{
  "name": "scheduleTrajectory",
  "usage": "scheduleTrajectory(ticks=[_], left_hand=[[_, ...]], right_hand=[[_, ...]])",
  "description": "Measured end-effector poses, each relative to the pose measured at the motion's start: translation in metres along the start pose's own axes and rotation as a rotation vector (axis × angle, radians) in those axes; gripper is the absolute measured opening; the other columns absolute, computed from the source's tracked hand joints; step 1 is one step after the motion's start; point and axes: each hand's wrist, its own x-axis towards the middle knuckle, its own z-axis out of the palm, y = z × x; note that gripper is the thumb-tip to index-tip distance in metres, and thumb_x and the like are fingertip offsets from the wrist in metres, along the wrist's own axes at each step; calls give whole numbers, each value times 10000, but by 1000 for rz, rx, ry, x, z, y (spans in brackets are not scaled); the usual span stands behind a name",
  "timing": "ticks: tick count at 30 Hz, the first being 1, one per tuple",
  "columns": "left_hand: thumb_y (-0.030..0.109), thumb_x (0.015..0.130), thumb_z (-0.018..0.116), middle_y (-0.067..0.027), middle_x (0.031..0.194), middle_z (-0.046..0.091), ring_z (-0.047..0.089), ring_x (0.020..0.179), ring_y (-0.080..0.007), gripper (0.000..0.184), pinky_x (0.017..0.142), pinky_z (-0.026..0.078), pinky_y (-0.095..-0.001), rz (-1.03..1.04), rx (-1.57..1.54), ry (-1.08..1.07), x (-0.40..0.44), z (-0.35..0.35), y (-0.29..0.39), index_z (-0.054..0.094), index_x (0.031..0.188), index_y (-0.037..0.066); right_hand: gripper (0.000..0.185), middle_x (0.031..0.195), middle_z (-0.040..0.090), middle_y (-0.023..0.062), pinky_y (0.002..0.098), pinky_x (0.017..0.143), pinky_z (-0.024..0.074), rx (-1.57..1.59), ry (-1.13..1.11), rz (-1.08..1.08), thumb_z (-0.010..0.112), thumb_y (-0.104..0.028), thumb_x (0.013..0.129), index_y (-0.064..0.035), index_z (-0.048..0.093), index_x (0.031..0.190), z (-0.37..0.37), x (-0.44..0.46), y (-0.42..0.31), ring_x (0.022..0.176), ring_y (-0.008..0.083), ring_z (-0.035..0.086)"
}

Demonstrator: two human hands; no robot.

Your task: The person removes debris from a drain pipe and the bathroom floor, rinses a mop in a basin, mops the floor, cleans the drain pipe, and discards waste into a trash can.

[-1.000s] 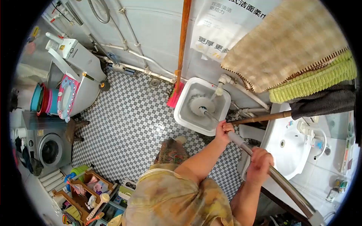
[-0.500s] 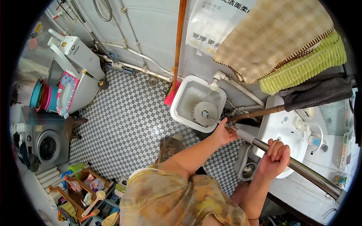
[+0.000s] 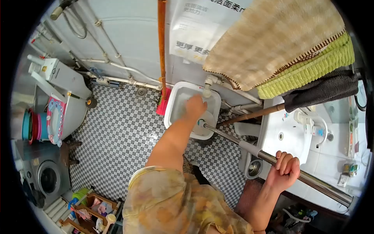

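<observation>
My right hand [image 3: 286,167] is closed around a shiny metal mop pole [image 3: 267,157], which runs from lower right up to the basin. A grey-white sleeve [image 3: 249,148] sits on the pole. At its far end a round white mop head [image 3: 208,121] lies inside a white plastic basin [image 3: 171,98]. My left hand [image 3: 196,106] is off the pole, over the basin and just below a white tap [image 3: 208,89] on the wall. Its fingers are blurred and partly hidden, so I cannot tell whether they touch anything.
A long-handled pink brush [image 3: 164,102] leans on the wall left of the basin. To the right are a washbasin [image 3: 286,142], hanging towels [image 3: 307,66] and a wooden pole [image 3: 253,115]. A toilet [image 3: 68,87], washing machine [image 3: 48,175] and wooden rack [image 3: 93,212] stand left.
My left hand has let go of the pole and moved up and left over the basin, near the tap. My right hand stays on the pole. The view has shifted somewhat.
</observation>
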Motion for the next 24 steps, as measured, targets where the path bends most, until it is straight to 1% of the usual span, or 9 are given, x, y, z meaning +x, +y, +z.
scheduleTrajectory(ticks=[1,4,9,11,13,15,19,22,24], left_hand=[[356,727,537,-98,941,561,544,875,-242,399,784,350,-427,-13,120,-11,8,-3,8,498,983,53],[414,709,553,-73,957,558,540,889,-222,449,822,297,-446,57,305,-19,33,8,17,500,979,60],[456,685,564,-49,968,552,531,894,-190,497,824,287,-420,159,531,-103,51,6,22,503,1007,82],[438,677,574,-44,954,556,521,894,-188,481,820,282,-410,216,631,-82,53,7,23,507,1003,92],[412,664,585,-43,942,557,512,898,-192,456,818,277,-401,211,622,-93,52,6,25,510,987,99],[354,674,588,-36,999,534,484,958,-176,472,859,256,-426,189,592,-115,51,4,27,488,1053,91],[302,653,600,-18,1002,531,465,980,-160,427,842,266,-417,224,554,-57,51,10,22,499,1021,111],[211,666,573,-5,998,526,455,987,-152,343,836,271,-408,350,562,-25,52,10,17,506,992,129],[132,688,526,-2,998,519,451,985,-153,302,839,269,-406,510,646,-28,59,12,11,507,990,135]], right_hand=[[354,417,290,9,280,588,321,-1,2,-1,401,-170,790,-130,260,468,-1,-2,-1,425,116,287],[345,407,289,8,280,590,319,-13,42,-8,395,-170,780,-132,259,466,-1,-9,-5,423,116,291],[332,399,294,5,281,594,320,-38,126,3,400,-179,765,-132,267,464,-8,-21,-10,411,114,286],[331,398,297,3,281,591,318,-48,146,-1,408,-177,764,-134,274,465,-10,-24,-11,410,114,290],[335,398,298,-1,280,588,314,-31,143,-7,415,-178,766,-135,278,463,-12,-26,-11,409,112,291],[338,398,299,-3,278,585,312,-22,155,-15,416,-180,768,-135,277,463,-11,-27,-11,409,111,291],[344,398,298,-6,275,581,304,-34,162,-21,418,-184,773,-137,274,464,-9,-26,-12,410,106,290],[345,398,291,-7,274,577,299,-27,154,-20,416,-185,776,-138,272,465,-9,-25,-12,414,107,292],[347,399,290,-7,274,577,298,-31,160,-18,416,-186,776,-138,271,465,-8,-24,-12,416,107,293]])
